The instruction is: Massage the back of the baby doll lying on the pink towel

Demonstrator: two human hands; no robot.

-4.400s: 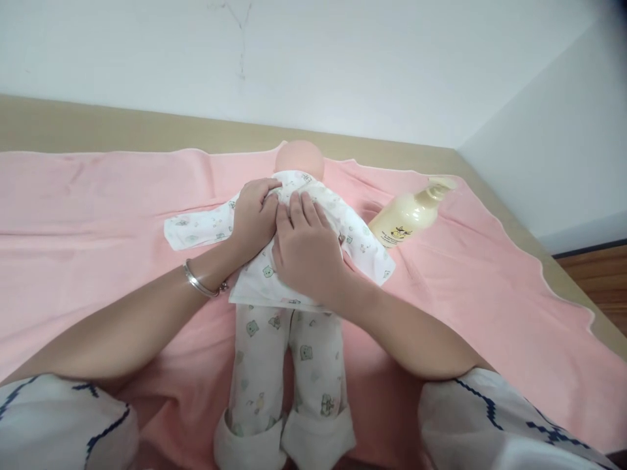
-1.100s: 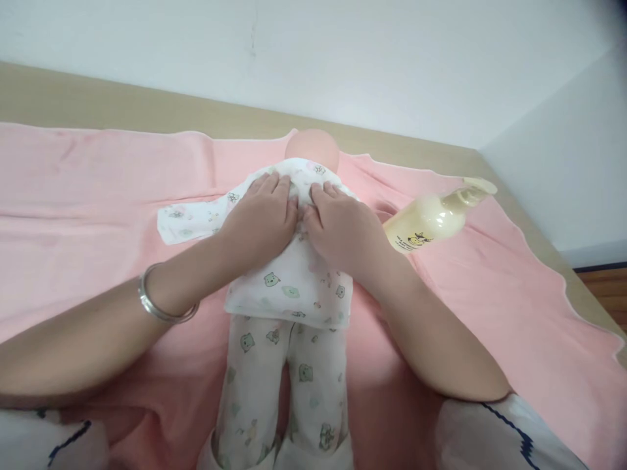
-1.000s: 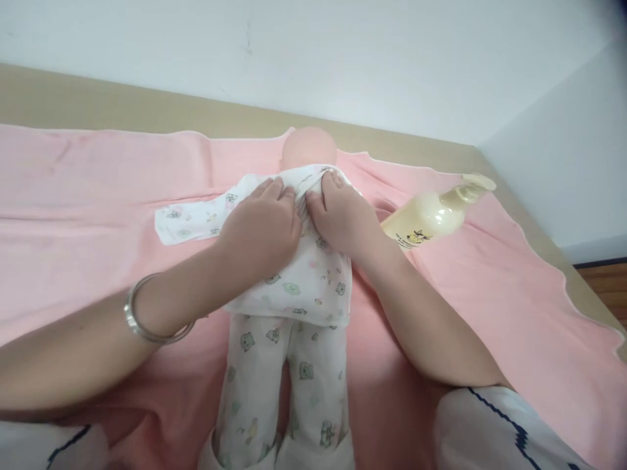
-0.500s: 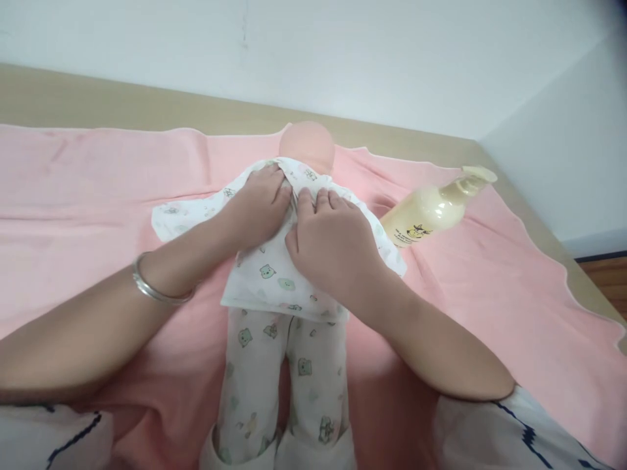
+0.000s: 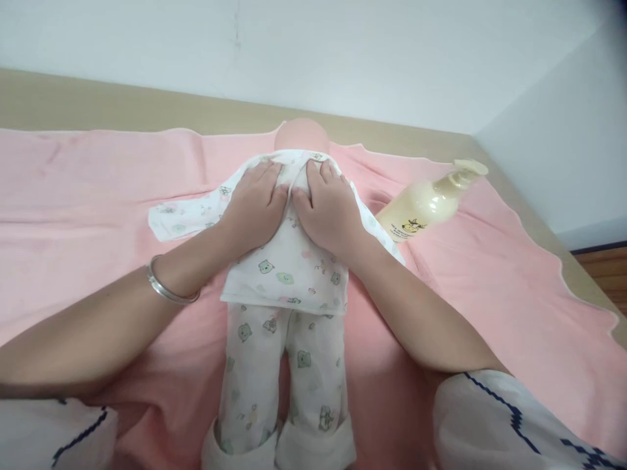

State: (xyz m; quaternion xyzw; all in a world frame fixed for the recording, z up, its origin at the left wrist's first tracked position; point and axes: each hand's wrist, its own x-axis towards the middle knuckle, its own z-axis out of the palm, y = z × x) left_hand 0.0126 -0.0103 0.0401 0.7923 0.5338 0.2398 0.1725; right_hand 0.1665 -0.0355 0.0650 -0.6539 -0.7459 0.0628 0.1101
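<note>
A figure that looks like a baby doll lies stretched out with its smooth head [image 5: 302, 134] at the far end. It wears a white printed top [image 5: 287, 274] and matching trousers [image 5: 313, 365] with turned-up cuffs. My left hand [image 5: 257, 205] rests flat on the upper left of the top, fingers extended. Beside it, my right hand [image 5: 330, 205] lies flat on the upper right, fingers slightly spread. The thumbs almost meet over a crease in the cloth. The doll's face is out of sight.
A pale yellow pump bottle [image 5: 421, 205] leans at a slant to the right of the doll, by its sleeve. Under everything spreads a pink blanket [image 5: 98, 170] on a wooden surface [image 5: 122, 104]. Behind stands a white wall [image 5: 313, 52].
My right hand has shifted up and flattened on the top, its thumb now near the left thumb. My left hand has settled flatter. The neckline cloth lies smoother, covering slightly more of the head.
</note>
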